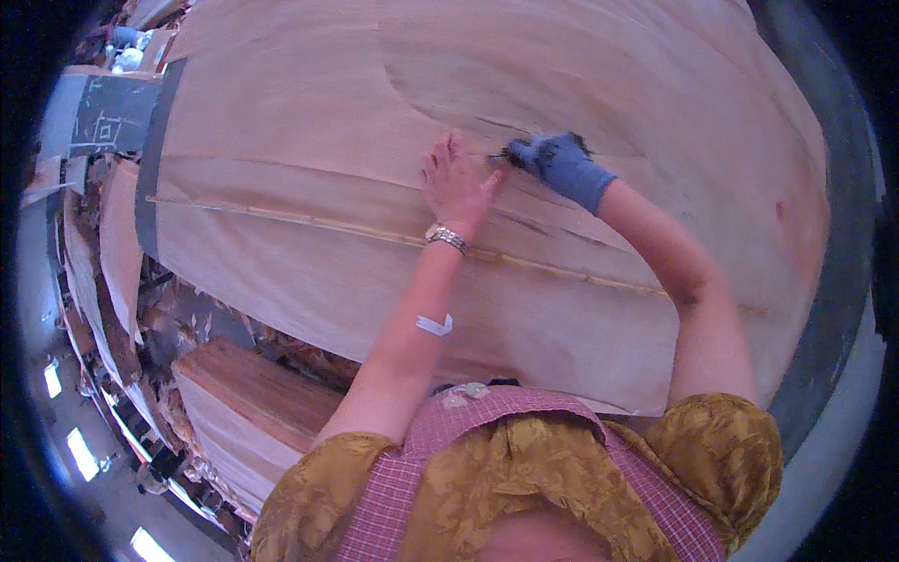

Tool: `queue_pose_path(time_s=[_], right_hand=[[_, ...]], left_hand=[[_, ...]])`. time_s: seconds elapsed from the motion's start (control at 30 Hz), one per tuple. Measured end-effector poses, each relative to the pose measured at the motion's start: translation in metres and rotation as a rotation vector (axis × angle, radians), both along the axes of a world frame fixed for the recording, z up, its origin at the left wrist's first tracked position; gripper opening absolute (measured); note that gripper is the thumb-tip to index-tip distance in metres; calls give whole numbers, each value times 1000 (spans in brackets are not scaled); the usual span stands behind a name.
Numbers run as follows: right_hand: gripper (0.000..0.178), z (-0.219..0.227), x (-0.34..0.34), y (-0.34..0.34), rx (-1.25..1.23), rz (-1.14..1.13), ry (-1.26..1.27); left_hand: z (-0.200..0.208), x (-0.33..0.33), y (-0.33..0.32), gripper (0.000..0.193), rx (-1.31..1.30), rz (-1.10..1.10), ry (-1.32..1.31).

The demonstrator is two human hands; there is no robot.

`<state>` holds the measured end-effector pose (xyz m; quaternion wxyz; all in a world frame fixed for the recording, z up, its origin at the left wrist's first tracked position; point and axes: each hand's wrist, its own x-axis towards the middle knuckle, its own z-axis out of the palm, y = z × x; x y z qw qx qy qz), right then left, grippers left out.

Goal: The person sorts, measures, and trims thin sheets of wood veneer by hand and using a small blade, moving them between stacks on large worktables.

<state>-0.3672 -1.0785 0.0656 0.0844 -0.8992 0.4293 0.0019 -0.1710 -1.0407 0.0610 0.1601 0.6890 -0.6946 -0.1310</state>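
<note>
A large pinkish-tan sheet of wood veneer (300, 122) lies spread in front of me, with dark cracks and overlapping edges. My left hand (456, 187), bare and with a metal watch at the wrist, rests on it with fingers stretched out. Just to its right, my right hand (567, 169) wears a blue-grey work glove. Its fingers are closed on a small tool whose thin dark tip (496, 156) points toward the left hand, beside a crack in the veneer. The glove hides most of the tool, so its exact kind does not show.
A long thin wooden stick (309, 221) runs across the sheet, passing under my forearms. A stack of veneer sheets (253, 389) stands at lower left, with torn scraps around it. Dark edging (810, 309) borders the work surface on the right.
</note>
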Motion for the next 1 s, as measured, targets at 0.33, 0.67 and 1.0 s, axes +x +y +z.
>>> queue_pose_path(time_s=[0.33, 0.67, 1.0], right_hand=[[20, 6, -154, 187, 255, -620, 362], [24, 37, -98, 140, -128, -718, -361], [14, 64, -59, 109, -291, -461, -37]], left_hand=[[1, -2, 1, 90, 16, -2, -92], [-6, 2, 1, 102, 26, -4, -150], [-24, 7, 11, 101, -5, -13, -67]])
